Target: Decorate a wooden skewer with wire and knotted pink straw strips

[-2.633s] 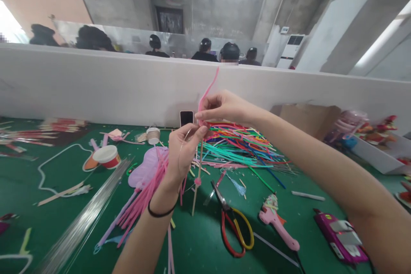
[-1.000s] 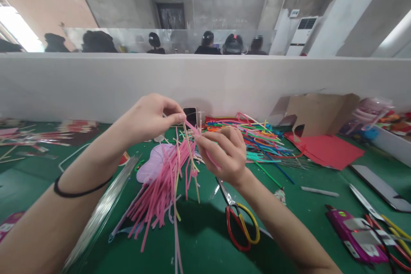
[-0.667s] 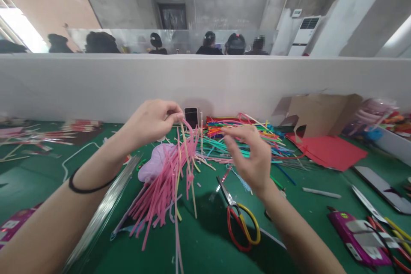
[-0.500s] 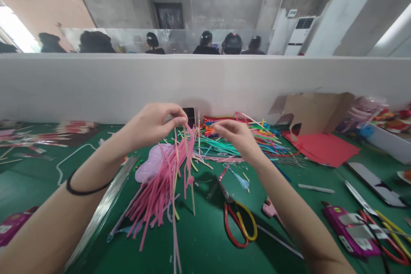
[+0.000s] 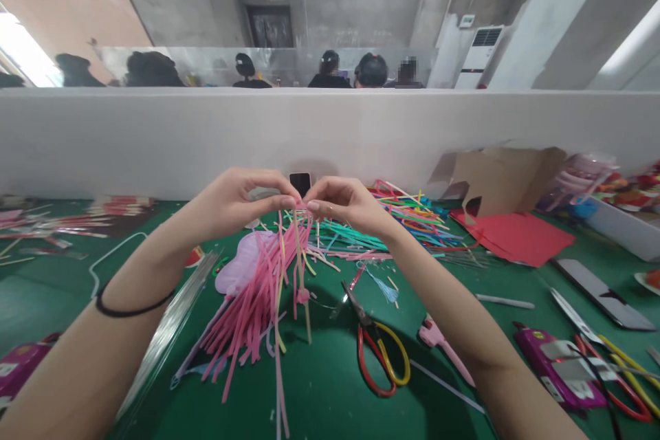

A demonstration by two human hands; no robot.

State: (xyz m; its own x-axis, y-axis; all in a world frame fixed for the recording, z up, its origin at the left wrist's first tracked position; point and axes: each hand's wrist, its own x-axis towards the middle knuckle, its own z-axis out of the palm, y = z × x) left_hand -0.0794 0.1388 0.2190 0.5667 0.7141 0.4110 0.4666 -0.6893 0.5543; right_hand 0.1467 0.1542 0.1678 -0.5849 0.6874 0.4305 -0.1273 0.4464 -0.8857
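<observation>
A white partition (image 5: 330,141) borders the far edge of a green bench (image 5: 324,385); green surface shows between a bundle of fuzzy pink strips (image 5: 251,320) and two pairs of metal scissors (image 5: 366,321) with red-and-yellow handles. Over it, the left hand (image 5: 234,199) has its fingers clamped on the top of one thin, pale wooden stick (image 5: 300,267) bearing one pink knot (image 5: 303,296); the right hand's (image 5: 355,203) fingers are pinched together on pink fuzzy material (image 5: 302,205) there. One pink plastic glue gun (image 5: 449,352) lies rightward.

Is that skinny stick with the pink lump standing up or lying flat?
The stick is nearly upright: top at the left hand, lower end pointing down. Whether it touches the table can't be told.
</observation>
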